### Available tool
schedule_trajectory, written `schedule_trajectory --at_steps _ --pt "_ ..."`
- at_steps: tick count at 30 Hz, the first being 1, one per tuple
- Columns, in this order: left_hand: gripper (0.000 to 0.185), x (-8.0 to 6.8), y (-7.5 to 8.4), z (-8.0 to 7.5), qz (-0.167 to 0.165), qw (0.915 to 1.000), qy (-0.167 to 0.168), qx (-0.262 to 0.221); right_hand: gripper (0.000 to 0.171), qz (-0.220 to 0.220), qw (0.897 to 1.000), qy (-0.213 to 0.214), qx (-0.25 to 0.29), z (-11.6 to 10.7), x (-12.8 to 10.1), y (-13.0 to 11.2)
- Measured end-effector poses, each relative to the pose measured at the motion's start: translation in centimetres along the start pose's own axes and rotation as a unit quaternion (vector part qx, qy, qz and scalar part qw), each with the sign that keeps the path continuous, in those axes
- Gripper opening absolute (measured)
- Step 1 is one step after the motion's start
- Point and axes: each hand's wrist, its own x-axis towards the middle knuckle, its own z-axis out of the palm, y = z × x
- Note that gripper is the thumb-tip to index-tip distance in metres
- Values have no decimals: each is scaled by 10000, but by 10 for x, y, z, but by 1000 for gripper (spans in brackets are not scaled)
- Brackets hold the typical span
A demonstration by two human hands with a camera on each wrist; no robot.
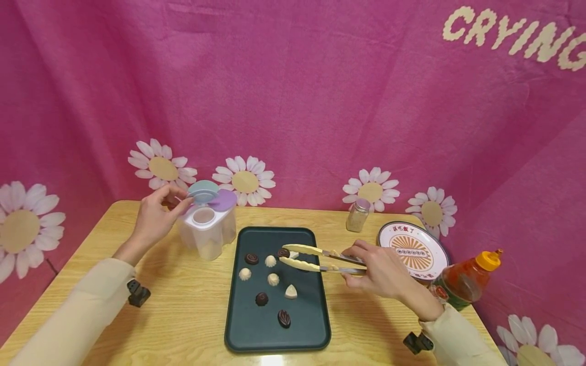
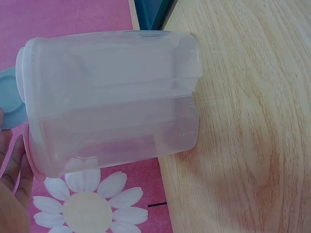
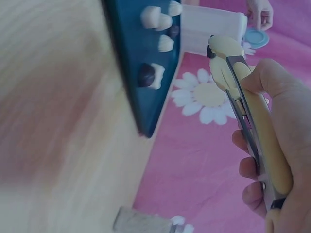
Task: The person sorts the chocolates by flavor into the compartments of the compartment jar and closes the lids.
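Note:
My left hand (image 1: pixel 157 213) pinches the raised blue-green flip lid (image 1: pixel 203 190) of a clear plastic container (image 1: pixel 209 244), whose round opening shows in the head view. A second, purple lid (image 1: pixel 224 200) lies on the container's top beside it. With my right hand (image 1: pixel 382 269) I grip metal tongs (image 1: pixel 329 254) with cream tips, held level over the dark tray (image 1: pixel 247 335). A dark chocolate (image 1: pixel 283 252) shows between the tong tips, and its dark edge peeks out at the tips in the right wrist view. White chocolates (image 1: pixel 273 279) and dark chocolates (image 1: pixel 261 299) are spread on the tray.
A glass shaker jar (image 1: pixel 357 216) stands at the back right. Beyond my right hand lie a printed plate (image 1: pixel 410 249) and a sauce bottle (image 1: pixel 467 279) with an orange cap. A pink flowered cloth (image 1: pixel 293 101) hangs behind the wooden table (image 1: pixel 183 315).

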Motion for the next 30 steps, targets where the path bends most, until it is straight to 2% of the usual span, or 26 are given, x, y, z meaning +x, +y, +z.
schedule_trajectory --at_steps 13,21,30 --pt "16 -1 -1 0 -37 10000 -26 7 41 -588 9982 84 62 -5 64 -24" --pt "17 -2 -1 1 -34 10000 67 6 41 -1077 9940 121 111 -3 114 -38" --pt "16 -2 -1 2 -36 10000 47 11 43 -1148 9932 101 137 5 159 -54"
